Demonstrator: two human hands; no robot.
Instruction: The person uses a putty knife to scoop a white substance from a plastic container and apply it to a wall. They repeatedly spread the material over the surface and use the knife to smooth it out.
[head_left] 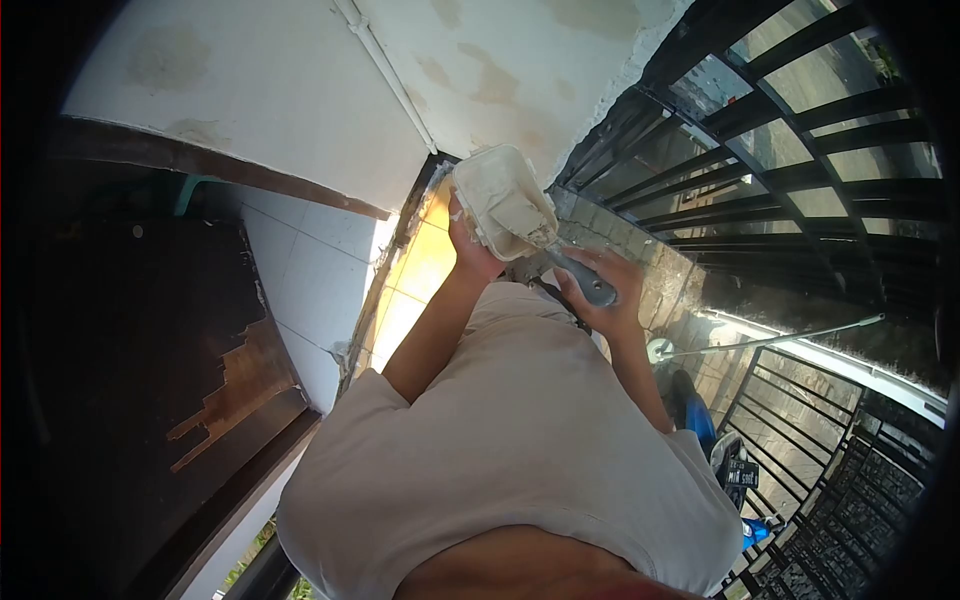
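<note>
Head view: a plaster-caked plastic tub sat at upper centre, gripped from below by the left hand.
The right hand wrapped its fingers round a grey-handled putty knife, its flat blade smeared, resting inside the rectangular tub.

A white plastered wall with brown patches carries a thin white pipe. Beside it stands a black metal railing. A dark wooden door with peeling veneer adjoins white tiles. A long pole leans near the grey paving.
</note>
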